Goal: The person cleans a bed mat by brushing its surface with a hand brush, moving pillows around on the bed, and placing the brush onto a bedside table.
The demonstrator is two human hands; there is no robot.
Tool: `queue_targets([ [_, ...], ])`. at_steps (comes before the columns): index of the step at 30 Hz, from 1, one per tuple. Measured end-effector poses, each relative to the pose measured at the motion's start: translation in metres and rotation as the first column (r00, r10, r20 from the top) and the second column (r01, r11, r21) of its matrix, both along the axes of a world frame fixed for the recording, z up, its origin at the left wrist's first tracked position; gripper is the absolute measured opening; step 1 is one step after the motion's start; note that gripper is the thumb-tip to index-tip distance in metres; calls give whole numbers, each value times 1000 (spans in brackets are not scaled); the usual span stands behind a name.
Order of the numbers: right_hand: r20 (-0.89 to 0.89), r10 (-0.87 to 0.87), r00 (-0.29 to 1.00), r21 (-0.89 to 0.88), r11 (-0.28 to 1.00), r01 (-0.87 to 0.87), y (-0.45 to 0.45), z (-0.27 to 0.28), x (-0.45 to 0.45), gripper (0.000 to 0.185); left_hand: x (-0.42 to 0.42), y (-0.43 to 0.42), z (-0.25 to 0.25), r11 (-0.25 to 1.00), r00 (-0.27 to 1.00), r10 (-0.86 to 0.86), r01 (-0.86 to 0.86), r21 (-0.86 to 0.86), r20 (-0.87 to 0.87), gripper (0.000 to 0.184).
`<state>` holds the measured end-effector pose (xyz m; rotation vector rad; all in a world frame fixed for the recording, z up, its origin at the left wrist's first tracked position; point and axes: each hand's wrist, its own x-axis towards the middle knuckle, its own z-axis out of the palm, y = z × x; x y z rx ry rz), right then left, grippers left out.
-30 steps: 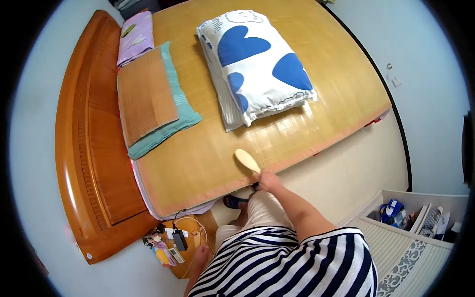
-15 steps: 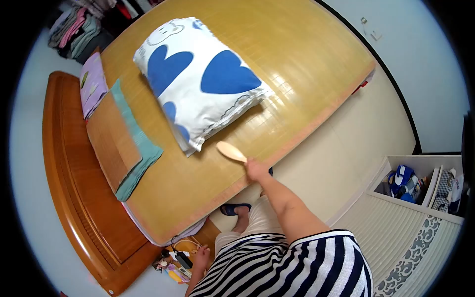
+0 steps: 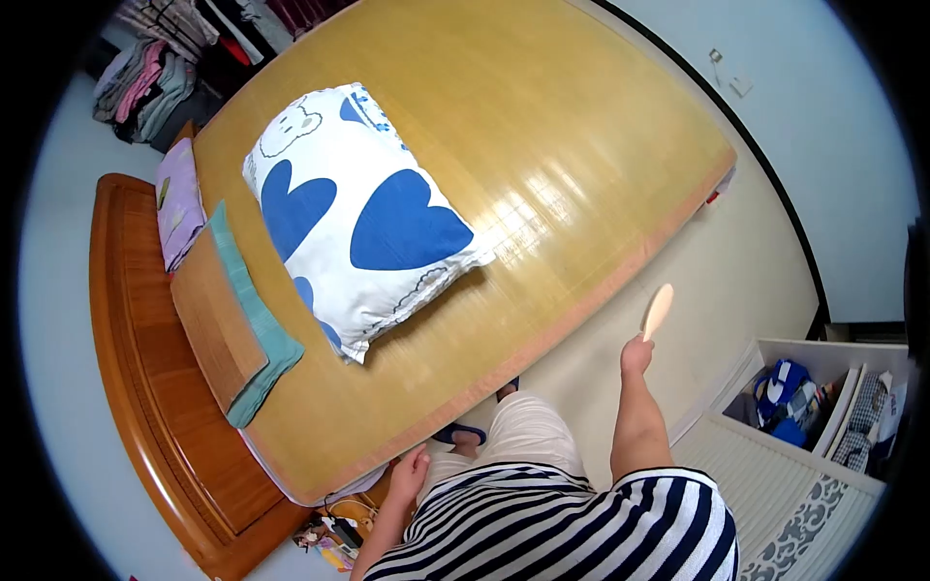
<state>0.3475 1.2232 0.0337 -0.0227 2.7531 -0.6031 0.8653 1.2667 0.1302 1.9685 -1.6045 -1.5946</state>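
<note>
My right hand (image 3: 636, 356) is closed around the handle of a pale wooden brush (image 3: 658, 310), held up over the floor beside the bed. The oval head points upward, and any bristles are hidden from me. My left hand (image 3: 411, 472) hangs near the bed's edge, its fingers loosely bent with nothing visible in them. On the yellow mat of the bed (image 3: 542, 126) lies a white pillow (image 3: 334, 208) with blue hearts and a cartoon face. Both hands are apart from it.
A teal pillow with a brown mat cover (image 3: 218, 315) and a purple pillow (image 3: 181, 203) lie by the wooden headboard (image 3: 160, 426). Below stands a cluttered nightstand (image 3: 363, 508). At the right is a white cabinet (image 3: 727, 441) with clothes in open compartments. Folded clothes (image 3: 155, 87) are stacked far left.
My right hand has swung the brush from above the bed's edge out to the right, over the floor. My left hand has risen a little. The view has shifted, so the pillow appears lower.
</note>
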Motion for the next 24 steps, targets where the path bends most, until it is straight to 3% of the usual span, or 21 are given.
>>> queue_targets([
  [2, -16, 104, 994, -7, 994, -105, -18, 8, 15, 33, -4, -7, 4, 1000, 1000, -5, 5, -9, 17, 38],
  [6, 43, 530, 847, -113, 845, -523, -62, 3, 79, 29, 11, -8, 10, 997, 990, -79, 77, 19, 116, 39],
  [9, 34, 648, 761, -155, 756, -636, -86, -24, 125, 27, 38, -3, 6, 992, 970, -127, 123, 36, 205, 39],
  [11, -76, 715, 695, -181, 676, -714, -98, -21, 153, 25, 65, 8, -1, 991, 965, -131, 121, 58, 227, 39],
  [15, -70, 679, 731, -127, 721, -682, -124, -14, 180, 29, 104, 7, -6, 994, 981, -39, 18, 109, 192, 36],
  [17, 206, 634, 745, -43, 767, -640, -135, -8, 183, 27, 121, 2, -8, 990, 986, 3, -27, 139, 166, 35],
  [19, 204, 603, 771, -13, 790, -613, -142, -7, 192, 24, 140, 1, -24, 996, 979, -88, 89, 2, 183, 33],
  [22, 171, 545, 821, 3, 833, -554, -149, -11, 203, 20, 158, -2, -41, 992, 991, -48, 61, -112, 122, 32],
  [24, 135, 531, 837, -7, 845, -535, -153, -16, 205, 19, 167, -8, -52, 993, 989, -75, 86, -80, 131, 32],
])
